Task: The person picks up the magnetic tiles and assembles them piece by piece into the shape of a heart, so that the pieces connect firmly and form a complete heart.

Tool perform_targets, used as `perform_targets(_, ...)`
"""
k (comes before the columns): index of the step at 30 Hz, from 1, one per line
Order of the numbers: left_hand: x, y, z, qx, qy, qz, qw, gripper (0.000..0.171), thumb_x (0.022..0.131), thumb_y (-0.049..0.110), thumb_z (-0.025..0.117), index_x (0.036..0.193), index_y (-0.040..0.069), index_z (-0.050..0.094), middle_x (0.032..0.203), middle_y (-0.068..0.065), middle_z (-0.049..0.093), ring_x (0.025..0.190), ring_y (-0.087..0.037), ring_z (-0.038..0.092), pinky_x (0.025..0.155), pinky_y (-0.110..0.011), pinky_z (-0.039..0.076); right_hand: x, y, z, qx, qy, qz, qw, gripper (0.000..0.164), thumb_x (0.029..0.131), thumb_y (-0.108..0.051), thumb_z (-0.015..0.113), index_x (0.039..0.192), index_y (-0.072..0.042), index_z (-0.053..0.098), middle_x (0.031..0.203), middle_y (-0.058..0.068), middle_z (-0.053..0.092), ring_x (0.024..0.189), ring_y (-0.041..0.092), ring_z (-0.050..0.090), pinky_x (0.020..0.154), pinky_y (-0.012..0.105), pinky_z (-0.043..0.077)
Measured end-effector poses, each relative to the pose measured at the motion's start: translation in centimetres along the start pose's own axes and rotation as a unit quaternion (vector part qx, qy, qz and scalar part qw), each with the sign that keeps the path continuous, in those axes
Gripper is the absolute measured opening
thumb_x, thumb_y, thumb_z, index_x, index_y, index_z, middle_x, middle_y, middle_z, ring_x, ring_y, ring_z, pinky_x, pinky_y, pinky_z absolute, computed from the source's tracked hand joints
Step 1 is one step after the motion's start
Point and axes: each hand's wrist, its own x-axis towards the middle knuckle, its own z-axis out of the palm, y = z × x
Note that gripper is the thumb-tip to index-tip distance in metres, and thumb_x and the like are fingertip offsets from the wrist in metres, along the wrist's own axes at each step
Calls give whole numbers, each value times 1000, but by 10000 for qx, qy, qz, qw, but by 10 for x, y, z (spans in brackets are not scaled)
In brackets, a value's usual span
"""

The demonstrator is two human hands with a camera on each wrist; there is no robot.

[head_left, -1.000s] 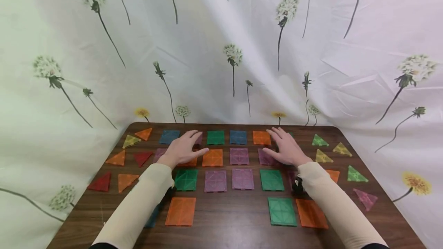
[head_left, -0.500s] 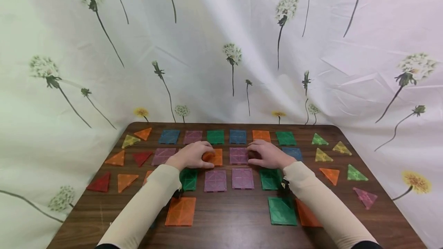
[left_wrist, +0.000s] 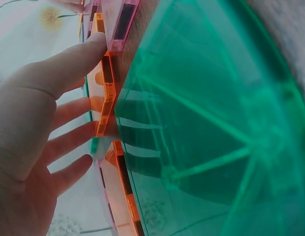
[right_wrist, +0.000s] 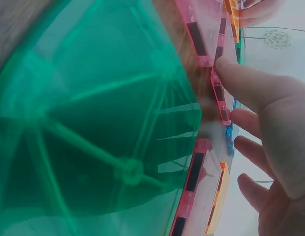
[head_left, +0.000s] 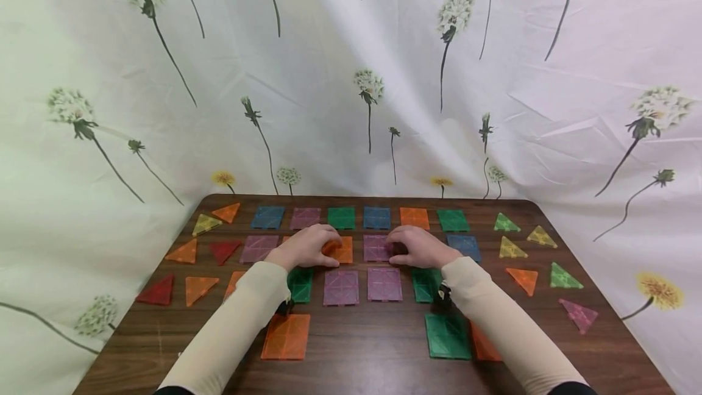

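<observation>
My left hand (head_left: pixel 308 247) lies over the middle row, its fingers at an orange square magnetic tile (head_left: pixel 344 250). In the left wrist view the thumb reaches that tile's edge and the other fingers extend loosely, apart from the thumb. Opposite it, my right hand (head_left: pixel 421 248) has its fingertips at a purple square tile (head_left: pixel 375 249), thumb apart from the fingers. Nearer to me lie two more purple squares, one left (head_left: pixel 341 288) and one right (head_left: pixel 384 284). A green square (left_wrist: pixel 206 123) fills much of the left wrist view; another green square (right_wrist: pixel 93 123) looms in the right one.
Across the back runs a row of square tiles, including a blue one (head_left: pixel 376 217). Triangle tiles such as a red one (head_left: pixel 157 291) and a green one (head_left: pixel 565 276) line both sides. Large orange (head_left: pixel 286 337) and green (head_left: pixel 446 335) squares lie near the front. A flowered curtain hangs behind.
Both hands have come inward and toward me, from above the back rows to the middle row's centre tiles. In the last half second the right hand shifted slightly left; the left stayed nearly still.
</observation>
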Motion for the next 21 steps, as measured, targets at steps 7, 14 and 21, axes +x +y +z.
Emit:
perform_targets(7, 4, 1, 3, -7, 41, -47, 10000, 55, 93, 42, 81, 137, 12, 69, 141, -8, 63, 130, -30, 59, 110, -50, 49, 3, -3, 3, 81, -16, 133, 9999, 42, 97, -31, 79, 133, -11, 71, 135, 8, 68, 125, 24, 64, 108, 45, 52)
perform_targets(14, 8, 5, 5, -64, 51, 12, 10000, 57, 94, 42, 80, 141, 12, 66, 145, -9, 61, 134, -32, 56, 112, -51, 47, 4, -7, 4, 160, -35, 153, 9997, 42, 98, -29, 77, 134, -10, 70, 138, 9, 67, 127, 26, 63, 109, 47, 50)
perform_targets(21, 12, 5, 7, -113, 83, -22, 9999, 58, 95, 42, 79, 143, 13, 65, 147, -9, 59, 136, -32, 55, 114, -52, 46, 2, -8, 3, 116, 33, 105, 9999, 37, 99, -29, 76, 131, -11, 72, 137, 9, 66, 126, 26, 63, 109, 46, 51)
